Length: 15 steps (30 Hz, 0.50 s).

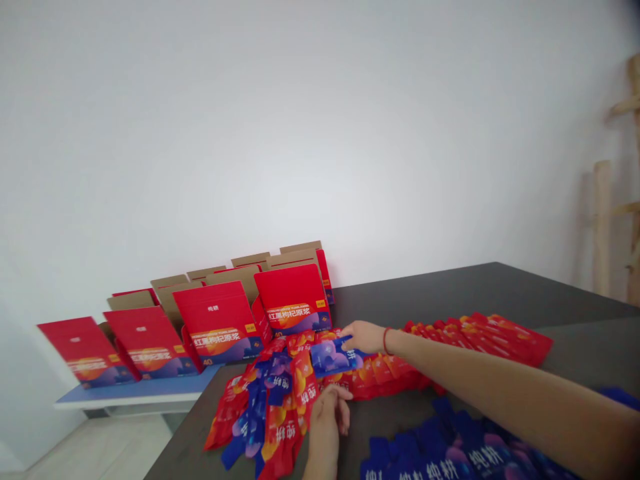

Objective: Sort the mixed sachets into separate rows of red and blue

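My right hand (364,335) reaches forward across the dark table (450,293) and pinches a blue packet (333,358) at its top edge, above a heap of red and blue packets (270,407). A red cord circles that wrist. Lower down, my left hand (327,417) rests by the heap's right side with its fingers curled; I cannot make out anything in them. A long overlapping row of red packets (480,337) runs to the right behind my right forearm. Blue packets (450,453) lie spread at the near edge.
Several open red cartons (220,327) with raised cardboard flaps stand on a low blue-and-white shelf (130,397) against the white wall at left. A wooden frame (617,207) stands at the far right. Pale floor shows at bottom left.
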### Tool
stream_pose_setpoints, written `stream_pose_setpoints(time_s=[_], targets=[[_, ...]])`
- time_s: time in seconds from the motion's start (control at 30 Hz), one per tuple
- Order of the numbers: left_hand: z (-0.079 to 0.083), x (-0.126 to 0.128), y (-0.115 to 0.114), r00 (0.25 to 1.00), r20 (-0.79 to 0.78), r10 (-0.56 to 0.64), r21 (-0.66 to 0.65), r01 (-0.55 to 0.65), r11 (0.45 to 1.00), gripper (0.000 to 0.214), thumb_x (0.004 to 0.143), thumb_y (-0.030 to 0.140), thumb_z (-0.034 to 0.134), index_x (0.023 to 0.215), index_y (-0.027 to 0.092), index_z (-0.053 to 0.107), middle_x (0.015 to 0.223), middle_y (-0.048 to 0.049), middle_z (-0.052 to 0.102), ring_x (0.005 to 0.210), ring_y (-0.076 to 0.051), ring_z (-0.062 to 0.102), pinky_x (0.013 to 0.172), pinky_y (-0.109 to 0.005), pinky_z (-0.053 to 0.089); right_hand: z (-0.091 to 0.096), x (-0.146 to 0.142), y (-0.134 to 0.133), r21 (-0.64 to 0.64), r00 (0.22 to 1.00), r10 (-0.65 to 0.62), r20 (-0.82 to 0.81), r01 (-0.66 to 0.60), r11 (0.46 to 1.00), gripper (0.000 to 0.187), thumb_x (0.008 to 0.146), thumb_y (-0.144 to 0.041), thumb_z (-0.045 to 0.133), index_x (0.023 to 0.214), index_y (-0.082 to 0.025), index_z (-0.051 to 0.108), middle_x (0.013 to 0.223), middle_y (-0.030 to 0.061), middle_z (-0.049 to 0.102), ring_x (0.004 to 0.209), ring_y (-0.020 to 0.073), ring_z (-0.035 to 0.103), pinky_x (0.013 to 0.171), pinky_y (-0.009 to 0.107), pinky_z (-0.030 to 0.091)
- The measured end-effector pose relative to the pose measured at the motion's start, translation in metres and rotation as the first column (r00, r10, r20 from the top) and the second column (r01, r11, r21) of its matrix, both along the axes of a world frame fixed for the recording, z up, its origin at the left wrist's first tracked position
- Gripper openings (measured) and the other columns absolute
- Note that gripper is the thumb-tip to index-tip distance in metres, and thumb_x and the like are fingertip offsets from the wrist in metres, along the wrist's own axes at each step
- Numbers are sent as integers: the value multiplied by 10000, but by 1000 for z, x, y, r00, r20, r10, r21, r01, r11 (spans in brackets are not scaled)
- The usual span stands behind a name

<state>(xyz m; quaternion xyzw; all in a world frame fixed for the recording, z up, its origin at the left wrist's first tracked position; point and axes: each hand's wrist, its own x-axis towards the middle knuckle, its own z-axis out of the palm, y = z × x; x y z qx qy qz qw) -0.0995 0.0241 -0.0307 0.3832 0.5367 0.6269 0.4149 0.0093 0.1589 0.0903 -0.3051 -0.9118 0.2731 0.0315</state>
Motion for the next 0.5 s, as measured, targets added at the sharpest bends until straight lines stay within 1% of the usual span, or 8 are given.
stream_pose_setpoints(time_s=[0.1, 0.2, 0.27, 0.3, 0.37, 0.4, 0.43, 0.5], targets=[[3, 0, 3, 997, 75, -32, -2, 32, 999, 626, 623, 805, 460, 633, 190, 576, 347, 58, 419, 277, -74, 271, 335, -224, 212, 21, 36, -2, -43, 992, 126, 31, -124, 991, 167, 834, -213, 608, 963, -173, 707, 737, -39, 670, 719, 142, 604, 684, 238, 439], [10, 3, -2, 989, 138, -46, 36, 42, 998, 666, 675, 821, 408, 747, 187, 599, 430, 63, 457, 296, -63, 294, 334, -210, 210, 34, 56, -13, -100, 966, 247, 79, -239, 966, 160, 737, -192, 680, 883, -194, 745, 648, -64, 653, 650, 129, 580, 634, 215, 404], [15, 6, -10, 982, 108, -155, 40, 152, 988, 646, 721, 791, 431, 820, 180, 615, 491, 51, 511, 334, -66, 355, 345, -201, 225, 37, 59, -22, -115, 951, 295, 89, -284, 952, 142, 682, -174, 711, 812, -206, 757, 632, -70, 650, 650, 126, 573, 641, 209, 395], [17, 9, -15, 968, 52, -247, 15, 247, 969, 617, 722, 765, 489, 819, 171, 623, 500, 42, 533, 349, -69, 378, 350, -198, 234, 37, 58, -26, -112, 950, 302, 82, -292, 950, 138, 662, -162, 718, 785, -212, 757, 627, -72, 649, 653, 126, 570, 649, 209, 391], [19, 14, -24, 897, -82, -434, -86, 428, 900, 558, 689, 698, 617, 789, 149, 640, 500, 20, 584, 350, -67, 383, 352, -195, 234, 36, 54, -33, -98, 956, 290, 50, -284, 954, 136, 614, -146, 741, 729, -217, 748, 617, -72, 645, 662, 130, 570, 663, 213, 386], [19, 16, -28, 863, -130, -489, -134, 473, 871, 542, 673, 667, 658, 789, 138, 650, 509, 9, 612, 339, -59, 366, 351, -195, 225, 35, 52, -34, -89, 963, 270, 23, -267, 960, 139, 585, -146, 759, 704, -215, 739, 621, -68, 648, 676, 137, 576, 674, 217, 386], [20, 19, -30, 844, -156, -513, -167, 490, 856, 545, 658, 653, 679, 797, 126, 660, 517, -3, 635, 323, -50, 344, 348, -197, 209, 33, 51, -35, -80, 971, 239, -12, -239, 968, 146, 559, -152, 776, 684, -209, 728, 635, -60, 654, 697, 146, 584, 686, 222, 388], [20, 23, -31, 861, -162, -482, -176, 455, 873, 608, 642, 686, 660, 812, 102, 672, 511, -25, 652, 294, -41, 303, 342, -208, 171, 29, 49, -35, -73, 984, 138, -109, -146, 987, 172, 562, -194, 788, 718, -193, 717, 699, -29, 674, 744, 166, 601, 703, 237, 401]])
